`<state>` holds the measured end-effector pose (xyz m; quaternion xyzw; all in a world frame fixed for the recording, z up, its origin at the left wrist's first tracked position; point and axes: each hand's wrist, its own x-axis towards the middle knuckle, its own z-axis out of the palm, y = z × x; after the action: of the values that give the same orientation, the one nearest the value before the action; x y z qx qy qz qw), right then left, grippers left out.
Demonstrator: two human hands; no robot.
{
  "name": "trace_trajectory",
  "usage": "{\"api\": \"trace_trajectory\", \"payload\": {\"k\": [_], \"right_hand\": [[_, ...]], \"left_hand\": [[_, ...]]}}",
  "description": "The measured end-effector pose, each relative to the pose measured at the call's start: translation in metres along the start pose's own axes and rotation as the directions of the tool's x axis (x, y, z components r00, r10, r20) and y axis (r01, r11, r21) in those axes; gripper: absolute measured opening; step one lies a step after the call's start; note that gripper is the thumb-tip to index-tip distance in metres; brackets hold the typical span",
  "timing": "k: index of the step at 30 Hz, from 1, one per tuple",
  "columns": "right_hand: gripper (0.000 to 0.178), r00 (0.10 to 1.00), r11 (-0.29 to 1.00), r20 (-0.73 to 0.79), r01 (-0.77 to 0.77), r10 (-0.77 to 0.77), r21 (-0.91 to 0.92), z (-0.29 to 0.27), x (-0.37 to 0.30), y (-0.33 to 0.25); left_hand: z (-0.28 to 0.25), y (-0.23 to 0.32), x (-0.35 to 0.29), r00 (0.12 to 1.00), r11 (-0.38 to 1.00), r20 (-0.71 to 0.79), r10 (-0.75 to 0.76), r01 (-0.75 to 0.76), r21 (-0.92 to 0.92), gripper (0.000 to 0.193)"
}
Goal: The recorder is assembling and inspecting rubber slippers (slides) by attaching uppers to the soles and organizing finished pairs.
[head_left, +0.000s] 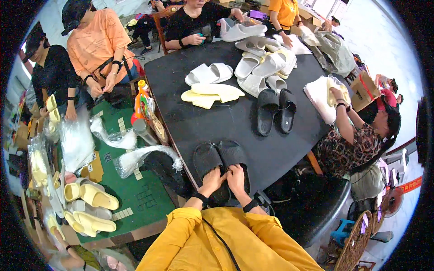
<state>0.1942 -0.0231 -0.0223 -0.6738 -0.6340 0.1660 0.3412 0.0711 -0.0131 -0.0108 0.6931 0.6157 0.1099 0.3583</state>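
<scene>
A pair of black slides (pixel 220 163) lies at the near edge of the black table (pixel 212 117). The left slide is pressed under the left hand (pixel 211 179), the right one under the right hand (pixel 236 176), fingers curled on the heels. The slides look light, soft and bendable, best gripped at the strap or heel.

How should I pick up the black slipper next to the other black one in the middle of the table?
Grip the black slipper by its wide strap. It lies flat, sole down, strap uppermost and arched over the footbed, so fingers can likely hook under it. Come from above and from the open table on its left, since its twin lies close on its right.
</scene>
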Motion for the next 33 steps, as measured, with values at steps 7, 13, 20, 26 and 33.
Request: {"api": "trace_trajectory", "payload": {"k": [7,13,20,26,33], "right_hand": [[0.012,0.954,0.996,0.3,0.002,0.026,-0.093,-0.008,-0.008,-0.023],[0.028,0.942,0.983,0.301,-0.171,0.146,0.061,-0.001,-0.052,-0.035],[0.033,0.907,0.992,0.409,-0.12,0.097,0.032,-0.004,-0.042,-0.035],[0.035,0.882,0.975,0.461,-0.179,0.099,0.133,-0.007,-0.039,-0.024],[0.046,0.831,0.94,0.545,-0.267,0.112,0.214,-0.08,-0.032,-0.064]], "left_hand": [[0.007,-0.011,-0.01,0.988,0.981,-0.091,0.121,-0.105,0.164,0.035],[-0.007,-0.033,-0.025,0.96,0.932,0.015,0.279,-0.275,0.235,0.042],[-0.016,-0.03,-0.03,0.956,0.938,-0.051,0.29,-0.273,0.215,0.043],[-0.008,-0.026,-0.03,0.95,0.935,-0.1,0.295,-0.266,0.234,0.03],[0.001,-0.02,-0.033,0.935,0.955,-0.258,0.241,-0.182,0.233,0.024]]}}
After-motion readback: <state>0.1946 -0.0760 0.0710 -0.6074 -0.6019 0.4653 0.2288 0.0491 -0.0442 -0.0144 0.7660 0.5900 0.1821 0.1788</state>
